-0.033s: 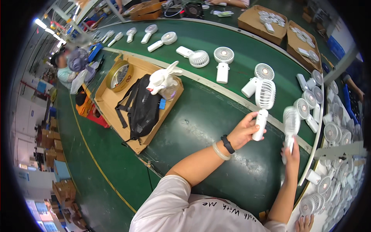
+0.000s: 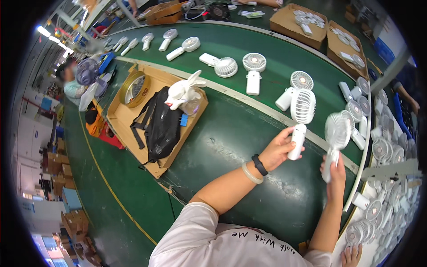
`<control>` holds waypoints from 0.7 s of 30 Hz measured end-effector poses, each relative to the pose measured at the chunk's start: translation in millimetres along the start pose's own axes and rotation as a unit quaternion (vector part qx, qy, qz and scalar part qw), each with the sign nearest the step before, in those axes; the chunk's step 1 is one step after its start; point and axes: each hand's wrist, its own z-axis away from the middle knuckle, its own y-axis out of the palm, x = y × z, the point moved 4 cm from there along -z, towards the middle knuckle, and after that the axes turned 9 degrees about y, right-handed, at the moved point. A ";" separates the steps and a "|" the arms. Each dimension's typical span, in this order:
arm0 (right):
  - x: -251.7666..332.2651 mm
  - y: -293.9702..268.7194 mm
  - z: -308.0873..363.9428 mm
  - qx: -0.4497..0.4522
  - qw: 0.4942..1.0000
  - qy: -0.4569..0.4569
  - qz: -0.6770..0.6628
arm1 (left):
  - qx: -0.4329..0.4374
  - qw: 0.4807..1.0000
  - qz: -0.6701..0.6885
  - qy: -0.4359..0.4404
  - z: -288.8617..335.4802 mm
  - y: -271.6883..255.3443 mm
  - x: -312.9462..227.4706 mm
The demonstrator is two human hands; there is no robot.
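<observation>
My left hand (image 2: pixel 276 152) grips a white handheld fan (image 2: pixel 297 141) by its handle, its slatted round head pointing up. My right hand (image 2: pixel 336 172) holds a second white handheld fan (image 2: pixel 337 131), blurred by motion, with its handle in the fingers. The two fans are held side by side, apart, over the dark green table (image 2: pixel 231 160). Just beyond the left one, another fan (image 2: pixel 301 81) rests on the green conveyor belt (image 2: pixel 191 69). Fans (image 2: pixel 354 111) lie in a cluster behind the right one.
A cardboard tray (image 2: pixel 119 113) holds a black mesh bag, a gold ring-shaped roll and a white rabbit figure. Several fans lie along the belt. Heaped fans (image 2: pixel 382 196) fill the right side, by another person's hand (image 2: pixel 351 256). Boxes of parts (image 2: pixel 296 31) stand beyond the belt.
The fan in my right hand has turned, so more of its round head shows, and its handle has tilted. My left hand and its fan have hardly moved.
</observation>
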 end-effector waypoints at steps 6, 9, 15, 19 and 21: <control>-13.5 30.7 -42.6 0.231 0.908 0.007 -0.348 | 0.033 0.997 0.060 -0.022 -5.0 4.9 0.6; -18.9 29.6 -41.3 0.273 0.893 0.033 -0.355 | 0.014 0.995 0.097 -0.034 -2.8 9.7 1.7; -15.6 33.9 -37.9 0.269 0.893 0.033 -0.360 | 0.005 0.993 0.103 -0.059 1.7 0.8 7.4; -18.6 33.7 -36.8 0.299 0.874 0.028 -0.382 | 0.009 0.996 0.067 -0.050 1.2 3.0 5.6; -19.4 33.9 -36.4 0.305 0.869 0.025 -0.389 | 0.012 0.998 0.049 -0.044 0.9 2.8 4.4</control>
